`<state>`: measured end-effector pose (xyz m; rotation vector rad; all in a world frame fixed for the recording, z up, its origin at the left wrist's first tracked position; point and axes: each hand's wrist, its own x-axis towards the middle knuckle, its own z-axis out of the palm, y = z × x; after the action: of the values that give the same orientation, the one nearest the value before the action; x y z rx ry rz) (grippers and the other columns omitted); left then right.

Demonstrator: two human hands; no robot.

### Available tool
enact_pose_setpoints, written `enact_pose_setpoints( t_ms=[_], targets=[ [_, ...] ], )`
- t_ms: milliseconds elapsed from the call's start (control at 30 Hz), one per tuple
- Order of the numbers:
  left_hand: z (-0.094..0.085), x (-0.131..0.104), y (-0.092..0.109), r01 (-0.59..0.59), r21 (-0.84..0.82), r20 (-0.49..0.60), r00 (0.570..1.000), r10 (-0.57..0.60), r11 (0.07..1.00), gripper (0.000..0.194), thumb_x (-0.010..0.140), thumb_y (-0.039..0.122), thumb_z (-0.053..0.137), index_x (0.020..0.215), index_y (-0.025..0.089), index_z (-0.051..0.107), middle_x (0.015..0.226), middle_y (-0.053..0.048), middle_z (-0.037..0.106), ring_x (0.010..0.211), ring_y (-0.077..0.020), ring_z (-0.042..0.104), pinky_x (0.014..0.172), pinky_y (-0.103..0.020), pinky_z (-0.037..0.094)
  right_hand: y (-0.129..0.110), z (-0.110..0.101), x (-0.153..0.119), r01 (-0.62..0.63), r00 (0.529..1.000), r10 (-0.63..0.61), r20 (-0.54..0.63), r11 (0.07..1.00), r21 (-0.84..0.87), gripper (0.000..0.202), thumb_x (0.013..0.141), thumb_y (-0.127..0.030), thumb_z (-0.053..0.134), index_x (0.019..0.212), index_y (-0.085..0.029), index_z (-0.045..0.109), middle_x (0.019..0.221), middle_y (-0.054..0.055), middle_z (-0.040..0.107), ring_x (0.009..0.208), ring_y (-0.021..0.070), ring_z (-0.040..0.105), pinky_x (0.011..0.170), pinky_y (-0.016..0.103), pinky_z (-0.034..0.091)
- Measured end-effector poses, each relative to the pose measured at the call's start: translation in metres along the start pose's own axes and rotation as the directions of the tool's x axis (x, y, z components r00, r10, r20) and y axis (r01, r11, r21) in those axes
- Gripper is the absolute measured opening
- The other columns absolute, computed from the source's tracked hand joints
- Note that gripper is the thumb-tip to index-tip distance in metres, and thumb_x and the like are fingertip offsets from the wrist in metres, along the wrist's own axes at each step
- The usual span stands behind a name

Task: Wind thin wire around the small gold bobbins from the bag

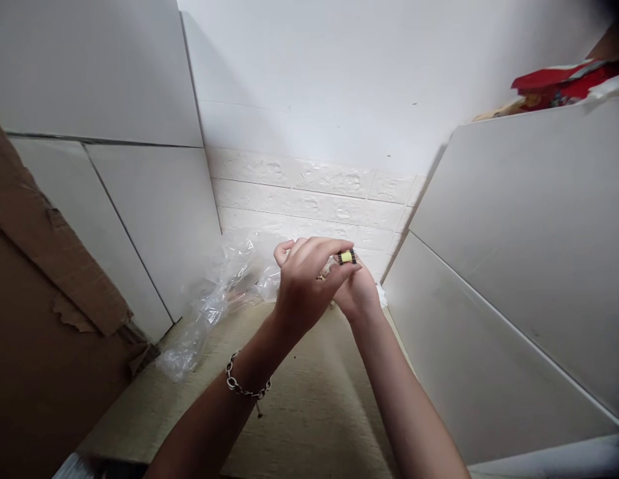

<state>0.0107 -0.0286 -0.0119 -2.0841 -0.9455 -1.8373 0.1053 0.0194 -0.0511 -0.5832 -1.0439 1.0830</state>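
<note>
My left hand [307, 279], with a chain bracelet on its wrist, pinches a small yellow-and-black transformer [346, 257] between thumb and fingertips. Thin metal pins show at the transformer's sides. Just behind and to the right is my right hand [362, 293], its palm turned partly up, close to the transformer. Most of its fingers are hidden behind my left hand. Small brownish bits show in the gap between my left thumb and fingers; I cannot make out what they are.
Crumpled clear plastic bags [214, 299] lie on the pale tabletop [309, 399]. Grey panels [140, 213] rise at left, and a grey panel block [514, 299] at right with a red package [559, 86] on top. Cardboard [54, 286] stands at left, a white wall behind.
</note>
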Motion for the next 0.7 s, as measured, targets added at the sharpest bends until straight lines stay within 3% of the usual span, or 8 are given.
enact_pose_setpoints(
  t_ms=[67,133,233,333,433,600,700],
  targets=[
    [0.001,0.001,-0.005,0.037,-0.025,-0.004,0.999,-0.037,0.999,0.021,0.068,0.027,0.065,0.087,0.023,0.058,0.077,0.003,0.064,0.064,-0.0110,0.053,0.078,-0.034,0.032,-0.008,-0.003,-0.001,0.077,0.992,-0.078,-0.096,0.997,-0.018,0.026,0.079,-0.043,0.042,0.091,-0.026,0.056,0.100,0.002,0.053,0.089,0.0132,0.052,0.071,0.029,0.044],
    [0.002,0.002,-0.010,0.115,-0.090,0.050,0.993,-0.111,0.989,0.034,0.064,0.031,0.069,0.095,0.023,0.056,0.077,0.003,0.063,0.063,-0.0105,0.051,0.077,-0.032,0.033,-0.019,-0.007,-0.003,0.220,0.961,-0.239,-0.140,0.965,-0.142,0.023,0.077,-0.041,0.046,0.094,-0.030,0.058,0.117,0.000,0.046,0.106,0.0162,0.046,0.082,0.032,0.041],
    [0.001,0.003,-0.014,0.250,-0.242,0.149,0.964,-0.219,0.937,0.047,0.059,0.033,0.071,0.101,0.023,0.053,0.076,0.002,0.061,0.066,-0.0107,0.050,0.073,-0.029,0.037,-0.035,-0.011,-0.009,0.369,0.927,-0.370,0.068,0.858,-0.358,0.023,0.077,-0.040,0.048,0.095,-0.033,0.061,0.129,-0.003,0.038,0.124,0.0201,0.029,0.098,0.040,0.028],
    [0.000,0.004,-0.017,0.301,-0.342,0.190,0.950,-0.248,0.890,0.047,0.060,0.033,0.071,0.102,0.023,0.053,0.076,0.002,0.060,0.068,-0.0107,0.050,0.070,-0.026,0.040,-0.042,-0.013,-0.013,0.422,0.906,-0.351,0.237,0.798,-0.430,0.023,0.077,-0.040,0.049,0.096,-0.035,0.061,0.132,-0.004,0.035,0.129,0.0188,0.021,0.106,0.041,0.016],
    [0.001,0.003,-0.016,0.307,-0.400,0.191,0.949,-0.249,0.863,0.046,0.060,0.030,0.071,0.102,0.022,0.053,0.073,0.002,0.059,0.067,-0.0103,0.052,0.069,-0.025,0.041,-0.044,-0.013,-0.014,0.392,0.911,-0.282,0.302,0.822,-0.414,0.021,0.077,-0.040,0.050,0.093,-0.034,0.063,0.136,-0.007,0.031,0.130,0.0187,0.021,0.107,0.040,0.014],
    [0.000,0.002,-0.017,0.325,-0.426,0.217,0.943,-0.254,0.844,0.049,0.058,0.028,0.073,0.102,0.022,0.054,0.075,0.001,0.060,0.069,-0.0113,0.054,0.070,-0.026,0.042,-0.044,-0.011,-0.014,0.328,0.929,-0.231,0.289,0.876,-0.354,0.018,0.076,-0.041,0.052,0.085,-0.032,0.065,0.132,-0.005,0.037,0.127,0.0203,0.027,0.105,0.042,0.019],
    [-0.001,0.003,-0.021,0.309,-0.498,0.306,0.937,-0.170,0.810,0.061,0.054,0.028,0.075,0.109,0.022,0.050,0.077,-0.001,0.062,0.074,-0.0126,0.055,0.071,-0.026,0.043,-0.044,-0.009,-0.013,0.271,0.948,-0.212,0.237,0.929,-0.253,0.020,0.077,-0.042,0.050,0.082,-0.030,0.065,0.125,-0.002,0.044,0.121,0.0202,0.035,0.100,0.041,0.028]
  ],
)
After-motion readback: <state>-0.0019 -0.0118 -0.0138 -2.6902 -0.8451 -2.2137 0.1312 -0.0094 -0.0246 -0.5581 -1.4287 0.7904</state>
